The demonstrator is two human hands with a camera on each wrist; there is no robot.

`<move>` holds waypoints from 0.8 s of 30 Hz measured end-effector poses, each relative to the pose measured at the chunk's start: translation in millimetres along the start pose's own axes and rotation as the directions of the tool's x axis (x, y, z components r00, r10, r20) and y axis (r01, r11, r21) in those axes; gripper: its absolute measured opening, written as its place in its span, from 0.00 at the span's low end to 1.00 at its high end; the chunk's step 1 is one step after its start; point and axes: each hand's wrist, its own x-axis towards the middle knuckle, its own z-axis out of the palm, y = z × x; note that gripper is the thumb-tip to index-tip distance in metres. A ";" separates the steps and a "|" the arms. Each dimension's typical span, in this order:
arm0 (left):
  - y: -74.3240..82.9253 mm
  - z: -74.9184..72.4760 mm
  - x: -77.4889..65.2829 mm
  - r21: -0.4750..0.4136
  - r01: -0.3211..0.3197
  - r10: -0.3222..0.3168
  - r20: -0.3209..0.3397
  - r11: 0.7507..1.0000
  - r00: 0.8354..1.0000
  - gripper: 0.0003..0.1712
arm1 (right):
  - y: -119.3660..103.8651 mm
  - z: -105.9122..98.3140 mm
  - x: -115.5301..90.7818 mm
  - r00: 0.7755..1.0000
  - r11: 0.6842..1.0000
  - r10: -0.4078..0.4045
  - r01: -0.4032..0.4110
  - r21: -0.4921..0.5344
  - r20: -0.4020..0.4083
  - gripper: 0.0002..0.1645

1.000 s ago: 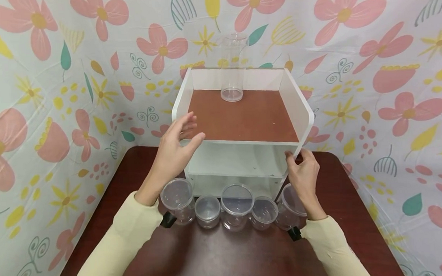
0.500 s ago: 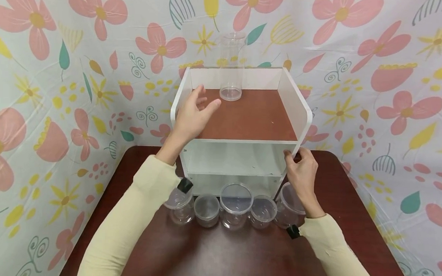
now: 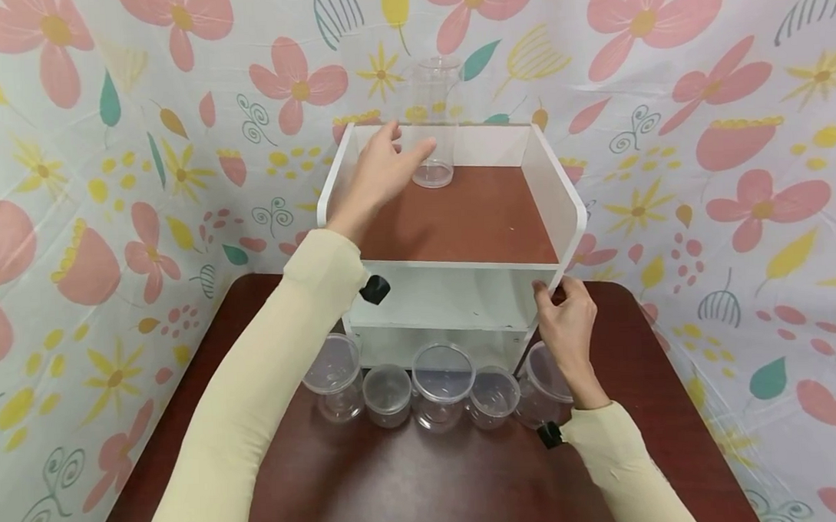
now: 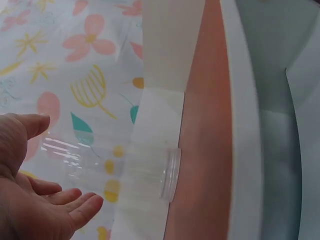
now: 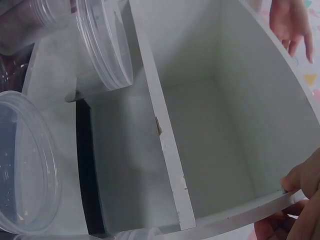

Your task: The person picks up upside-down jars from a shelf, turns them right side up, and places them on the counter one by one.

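Note:
A tall clear plastic jar [image 3: 440, 99] stands upright on the brown top of a white shelf unit [image 3: 557, 187]. My left hand [image 3: 387, 166] is raised just left of the jar, thumb and fingers spread apart. In the left wrist view the left hand [image 4: 40, 185] faces the jar's see-through body, and its base [image 4: 171, 175] sits on the brown surface; contact is hard to tell. With thumb and fingers my right hand [image 3: 568, 321] pinches the front edge of the unit's right side panel, also visible in the right wrist view, where the right thumb [image 5: 302, 175] lies on the panel edge.
Several clear lidded jars, including a middle one [image 3: 443, 375] and a left one [image 3: 333, 368], stand in a row before the unit on the dark red table [image 3: 398, 492]. White lower shelves [image 3: 454, 294] lie under the brown top. A flowered cloth [image 3: 198, 92] hangs behind.
My left hand has moved up and forward from the unit's left front corner to beside the tall jar. The right hand stays on the side panel.

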 end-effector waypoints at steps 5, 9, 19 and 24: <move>3.6 5.7 21.0 0.028 0.014 -0.014 0.000 1.000 1.000 0.51 | -0.6 -0.7 -0.6 1.000 1.000 0.002 -0.002 -0.011 0.000 0.09; 2.8 8.0 35.1 0.035 0.029 -0.029 0.001 0.999 1.000 0.53 | -0.1 -1.4 -0.6 1.000 1.000 -0.012 0.012 -0.016 -0.014 0.09; 4.3 9.1 59.3 0.057 0.033 -0.034 0.018 0.998 0.999 0.58 | -0.1 -0.5 -1.1 1.000 1.000 -0.015 0.015 -0.004 -0.010 0.09; 9.3 14.0 68.9 0.042 0.025 -0.026 0.020 0.999 0.999 0.59 | 0.3 -1.5 -1.5 1.000 1.000 -0.005 0.005 -0.008 -0.009 0.08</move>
